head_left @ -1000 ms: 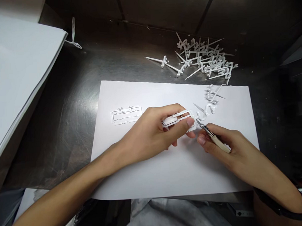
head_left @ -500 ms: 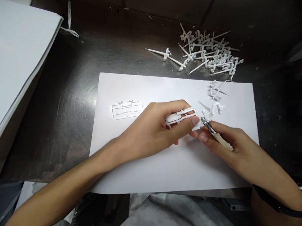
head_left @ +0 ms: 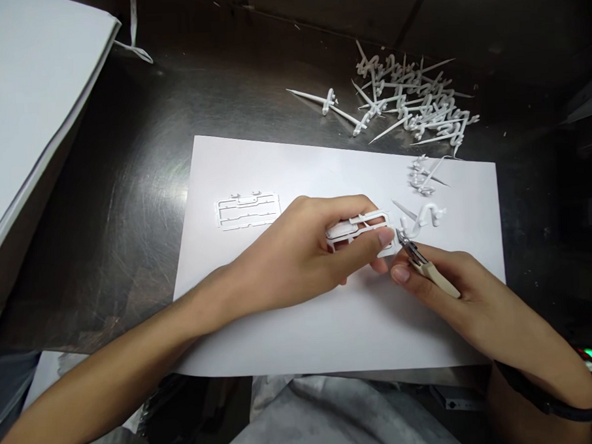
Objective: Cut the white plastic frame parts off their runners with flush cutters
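Nippers (head_left: 415, 251) edged nearer, right hand (head_left: 456, 293) gripping them, left hand (head_left: 302, 254) pinching one frame (head_left: 362, 227), second frame (head_left: 248, 210) on paper (head_left: 291, 327)

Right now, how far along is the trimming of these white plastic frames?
Done: a pile of cut-off sprue pieces lies on the metal table, with a few more offcuts on the paper sheet. In hand: the left hand grips one frame while the right hand holds cutters at its edge. Left: one more frame lies on the paper; whether it is trimmed is unclear.
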A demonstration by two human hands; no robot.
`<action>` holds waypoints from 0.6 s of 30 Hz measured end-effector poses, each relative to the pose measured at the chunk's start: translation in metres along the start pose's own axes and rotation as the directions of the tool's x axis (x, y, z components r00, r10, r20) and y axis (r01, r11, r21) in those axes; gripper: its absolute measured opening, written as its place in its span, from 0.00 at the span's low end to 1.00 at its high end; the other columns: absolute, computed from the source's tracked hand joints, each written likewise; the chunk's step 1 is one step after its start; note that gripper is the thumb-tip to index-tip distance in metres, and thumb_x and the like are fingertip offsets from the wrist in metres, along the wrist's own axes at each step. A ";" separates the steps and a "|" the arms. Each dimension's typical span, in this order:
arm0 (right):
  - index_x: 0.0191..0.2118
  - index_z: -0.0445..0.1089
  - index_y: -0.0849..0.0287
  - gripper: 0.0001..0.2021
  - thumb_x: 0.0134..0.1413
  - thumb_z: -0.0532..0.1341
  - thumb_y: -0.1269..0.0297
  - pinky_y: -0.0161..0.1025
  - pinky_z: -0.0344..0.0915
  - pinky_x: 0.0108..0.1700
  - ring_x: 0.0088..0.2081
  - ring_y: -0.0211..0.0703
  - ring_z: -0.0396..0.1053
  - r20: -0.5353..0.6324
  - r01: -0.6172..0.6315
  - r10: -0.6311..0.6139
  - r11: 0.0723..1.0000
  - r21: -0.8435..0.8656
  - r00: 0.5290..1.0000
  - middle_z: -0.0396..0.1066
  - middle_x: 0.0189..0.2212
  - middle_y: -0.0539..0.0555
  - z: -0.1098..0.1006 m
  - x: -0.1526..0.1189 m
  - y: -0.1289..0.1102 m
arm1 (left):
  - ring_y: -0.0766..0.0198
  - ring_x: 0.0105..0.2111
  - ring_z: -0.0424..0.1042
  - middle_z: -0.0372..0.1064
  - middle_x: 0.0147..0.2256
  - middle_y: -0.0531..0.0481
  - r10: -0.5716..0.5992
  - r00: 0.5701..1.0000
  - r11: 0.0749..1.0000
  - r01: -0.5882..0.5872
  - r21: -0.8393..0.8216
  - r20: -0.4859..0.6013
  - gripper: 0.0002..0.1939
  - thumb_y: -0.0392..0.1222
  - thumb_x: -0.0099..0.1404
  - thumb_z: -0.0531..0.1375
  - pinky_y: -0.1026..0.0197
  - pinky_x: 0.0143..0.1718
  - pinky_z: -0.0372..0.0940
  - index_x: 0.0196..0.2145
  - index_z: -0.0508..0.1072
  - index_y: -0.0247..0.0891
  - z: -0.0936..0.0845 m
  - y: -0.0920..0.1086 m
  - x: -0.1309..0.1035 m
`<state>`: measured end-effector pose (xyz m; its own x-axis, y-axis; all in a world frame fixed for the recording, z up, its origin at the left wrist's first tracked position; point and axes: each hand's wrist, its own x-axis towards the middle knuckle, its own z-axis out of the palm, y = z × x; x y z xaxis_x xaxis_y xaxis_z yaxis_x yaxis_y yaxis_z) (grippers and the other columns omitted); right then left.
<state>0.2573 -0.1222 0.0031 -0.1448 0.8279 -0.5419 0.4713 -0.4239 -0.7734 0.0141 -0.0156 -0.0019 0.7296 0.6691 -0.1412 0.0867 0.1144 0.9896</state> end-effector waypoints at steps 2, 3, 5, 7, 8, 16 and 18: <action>0.43 0.73 0.52 0.21 0.80 0.63 0.40 0.42 0.61 0.31 0.38 0.59 0.70 0.001 0.015 -0.015 0.999 -0.050 1.000 0.65 0.28 0.51 0.001 0.002 0.001 | 0.71 0.20 0.66 0.79 0.30 0.53 0.029 1.000 0.998 -0.029 0.051 -0.005 0.13 0.41 0.80 0.60 0.67 0.20 0.55 0.38 0.81 0.39 0.000 -0.002 0.000; 0.42 0.72 0.53 0.21 0.82 0.61 0.41 0.42 0.61 0.31 0.37 0.58 0.70 -0.001 0.028 -0.028 0.996 -0.079 1.000 0.66 0.29 0.51 0.001 0.002 0.000 | 0.70 0.21 0.67 0.79 0.30 0.53 0.040 0.999 0.997 -0.039 0.071 -0.006 0.13 0.42 0.80 0.59 0.67 0.20 0.54 0.39 0.81 0.39 -0.001 -0.004 0.000; 0.40 0.70 0.54 0.22 0.82 0.60 0.42 0.41 0.61 0.31 0.36 0.56 0.70 -0.032 0.047 -0.052 0.991 -0.128 0.998 0.68 0.30 0.52 0.003 0.004 -0.001 | 0.69 0.22 0.69 0.80 0.32 0.52 0.051 0.999 0.994 -0.051 0.098 0.000 0.13 0.43 0.81 0.58 0.66 0.21 0.53 0.41 0.81 0.39 0.000 -0.007 0.000; 0.38 0.67 0.55 0.23 0.83 0.59 0.42 0.41 0.60 0.31 0.34 0.53 0.69 -0.045 0.051 -0.059 0.984 -0.170 0.997 0.69 0.31 0.52 0.005 0.004 -0.003 | 0.69 0.24 0.71 0.81 0.35 0.52 0.052 0.999 0.992 -0.052 0.115 0.005 0.13 0.44 0.81 0.58 0.65 0.22 0.54 0.42 0.81 0.39 0.001 -0.009 0.001; 0.37 0.65 0.55 0.23 0.83 0.58 0.43 0.41 0.59 0.31 0.34 0.52 0.68 -0.047 0.049 -0.059 0.981 -0.188 0.997 0.69 0.32 0.51 0.005 0.005 -0.003 | 0.69 0.25 0.71 0.81 0.36 0.52 0.046 0.999 0.991 -0.046 0.125 0.009 0.13 0.44 0.81 0.58 0.65 0.22 0.55 0.42 0.81 0.39 0.001 -0.009 0.001; 0.35 0.62 0.55 0.20 0.84 0.56 0.52 0.42 0.50 0.29 0.26 0.42 0.53 -0.072 0.075 -0.096 0.964 -0.254 0.993 0.58 0.26 0.45 0.009 0.004 0.004 | 0.71 0.27 0.73 0.82 0.37 0.57 -0.007 0.999 0.987 0.001 0.160 0.037 0.10 0.42 0.81 0.60 0.67 0.24 0.61 0.43 0.81 0.40 -0.001 -0.004 0.003; 0.34 0.61 0.55 0.21 0.84 0.55 0.53 0.42 0.48 0.28 0.26 0.42 0.49 -0.088 0.083 -0.111 0.959 -0.270 0.990 0.53 0.24 0.44 0.011 0.005 0.004 | 0.72 0.27 0.73 0.82 0.37 0.57 -0.017 0.999 0.989 0.010 0.146 0.044 0.10 0.43 0.81 0.60 0.68 0.24 0.63 0.43 0.81 0.40 -0.001 -0.006 0.004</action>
<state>0.2490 -0.1242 -0.0061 -0.1188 0.8990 -0.4216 0.6753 -0.2382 -0.6980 0.0157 -0.0132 -0.0081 0.7572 0.6341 -0.1566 0.1920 0.0130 0.9813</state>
